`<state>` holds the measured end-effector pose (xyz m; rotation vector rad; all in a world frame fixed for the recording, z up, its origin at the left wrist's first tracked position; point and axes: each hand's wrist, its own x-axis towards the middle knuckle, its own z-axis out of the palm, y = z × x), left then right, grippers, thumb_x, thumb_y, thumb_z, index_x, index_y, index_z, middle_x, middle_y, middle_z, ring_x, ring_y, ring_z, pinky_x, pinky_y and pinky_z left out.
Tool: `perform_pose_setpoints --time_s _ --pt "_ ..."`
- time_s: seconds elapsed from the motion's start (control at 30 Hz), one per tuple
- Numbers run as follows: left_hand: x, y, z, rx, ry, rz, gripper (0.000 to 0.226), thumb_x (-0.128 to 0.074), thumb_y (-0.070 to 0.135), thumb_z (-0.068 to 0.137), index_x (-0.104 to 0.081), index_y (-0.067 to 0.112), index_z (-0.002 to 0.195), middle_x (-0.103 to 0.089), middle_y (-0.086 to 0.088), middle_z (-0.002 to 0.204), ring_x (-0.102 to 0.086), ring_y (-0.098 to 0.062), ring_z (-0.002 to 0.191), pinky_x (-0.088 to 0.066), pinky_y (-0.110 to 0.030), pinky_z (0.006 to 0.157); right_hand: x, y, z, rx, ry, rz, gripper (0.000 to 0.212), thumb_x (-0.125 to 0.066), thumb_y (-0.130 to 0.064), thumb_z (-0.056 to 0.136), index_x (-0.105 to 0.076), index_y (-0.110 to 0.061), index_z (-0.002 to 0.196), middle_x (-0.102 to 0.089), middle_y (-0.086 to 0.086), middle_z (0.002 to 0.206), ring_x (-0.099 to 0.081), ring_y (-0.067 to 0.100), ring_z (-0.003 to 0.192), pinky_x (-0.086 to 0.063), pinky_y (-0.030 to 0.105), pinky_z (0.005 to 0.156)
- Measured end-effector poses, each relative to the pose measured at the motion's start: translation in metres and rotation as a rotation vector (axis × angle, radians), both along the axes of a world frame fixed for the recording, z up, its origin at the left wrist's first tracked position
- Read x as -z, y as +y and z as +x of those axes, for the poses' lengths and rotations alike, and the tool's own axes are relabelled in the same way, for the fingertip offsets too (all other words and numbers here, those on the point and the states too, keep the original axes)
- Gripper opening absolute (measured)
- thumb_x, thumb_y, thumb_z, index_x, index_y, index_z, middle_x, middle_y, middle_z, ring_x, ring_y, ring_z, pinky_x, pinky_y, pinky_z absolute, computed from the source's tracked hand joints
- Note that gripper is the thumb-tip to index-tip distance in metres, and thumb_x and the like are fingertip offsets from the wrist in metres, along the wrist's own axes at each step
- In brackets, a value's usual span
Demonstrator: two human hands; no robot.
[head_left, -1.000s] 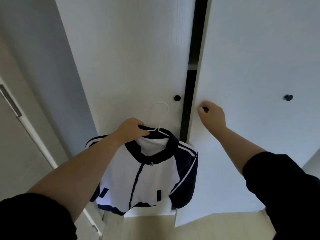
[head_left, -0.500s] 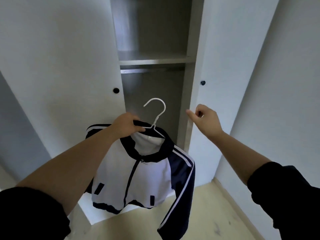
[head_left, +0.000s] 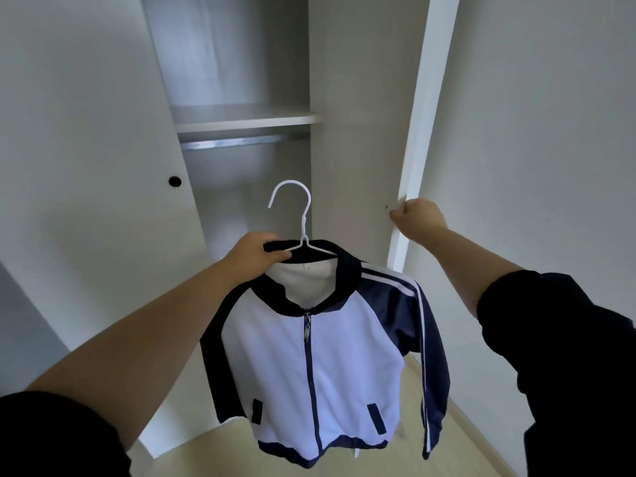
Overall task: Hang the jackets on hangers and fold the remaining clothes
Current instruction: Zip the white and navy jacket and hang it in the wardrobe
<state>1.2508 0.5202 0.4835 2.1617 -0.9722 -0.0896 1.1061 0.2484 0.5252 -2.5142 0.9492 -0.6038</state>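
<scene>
left hand point(head_left: 256, 251) grips the white hanger point(head_left: 303, 228) and jacket point(head_left: 309, 356) collar; right hand point(head_left: 418, 218), well apart at three o'clock, curls round the wardrobe door point(head_left: 426, 98) edge; rail point(head_left: 241, 142) at twelve.

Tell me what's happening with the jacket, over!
Left hand grips hanger at collar; jacket hangs zipped. Right hand grips wardrobe door edge, door open. Nothing between hanger and rail. Over.

Soft, dim, even daylight with faint shadows. Straight edges bow outward toward the wide-angle corners. Focus is slightly soft throughout.
</scene>
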Motion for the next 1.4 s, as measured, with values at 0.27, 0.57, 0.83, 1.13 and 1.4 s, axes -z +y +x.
perform_pose_setpoints --time_s 0.27,0.57,0.83,1.13,1.4 --pt "0.001 -0.024 -0.017 -0.005 0.03 -0.066 0.021 -0.068 0.02 0.085 -0.062 0.004 0.074 -0.056 -0.008 0.07 -0.05 -0.017 0.064 -0.037 -0.026 0.06 0.031 0.022 -0.03 -0.088 0.198 0.245 0.027 -0.043 -0.03 0.096 -0.056 -0.007 0.093 -0.063 0.012 0.096 -0.056 0.027 0.086 -0.044 0.031 0.078" --pt "0.016 -0.025 0.0 -0.134 -0.026 -0.122 0.024 -0.066 0.027 0.086 -0.064 0.004 0.081 -0.059 -0.009 0.077 -0.051 -0.016 0.069 -0.037 -0.022 0.059 0.056 0.08 -0.014 -0.315 0.113 0.298 0.04 -0.057 -0.032 0.092 -0.048 -0.013 0.058 -0.05 0.0 0.058 -0.049 0.016 0.056 -0.033 0.025 0.049" --pt "0.034 -0.027 0.083 -0.035 -0.066 0.047 0.026 -0.055 0.018 0.093 -0.06 0.015 0.119 -0.063 -0.002 0.115 -0.057 -0.019 0.102 -0.036 -0.023 0.082 0.058 0.089 0.071 -0.088 0.087 0.342 0.037 -0.059 -0.033 0.089 -0.044 -0.012 0.062 -0.047 0.002 0.061 -0.05 0.024 0.062 -0.03 0.026 0.046" --pt "0.047 -0.01 0.224 -0.113 -0.657 0.847 0.037 -0.043 0.022 0.095 -0.05 0.016 0.13 -0.054 -0.004 0.126 -0.04 -0.025 0.125 -0.032 -0.035 0.104 0.076 0.092 0.194 -0.048 0.099 0.633 0.027 -0.059 -0.027 0.092 -0.054 -0.001 0.087 -0.055 0.012 0.078 -0.054 0.026 0.069 -0.039 0.027 0.058" --pt "0.054 0.007 0.284 -0.208 -0.967 1.586 0.03 -0.047 0.029 0.094 -0.058 0.023 0.121 -0.06 0.003 0.113 -0.032 -0.028 0.137 0.005 -0.052 0.116 0.099 0.105 0.26 -0.006 0.019 0.839 0.015 -0.06 -0.013 0.088 -0.053 -0.004 0.078 -0.053 0.011 0.069 -0.052 0.022 0.057 -0.037 0.025 0.048"
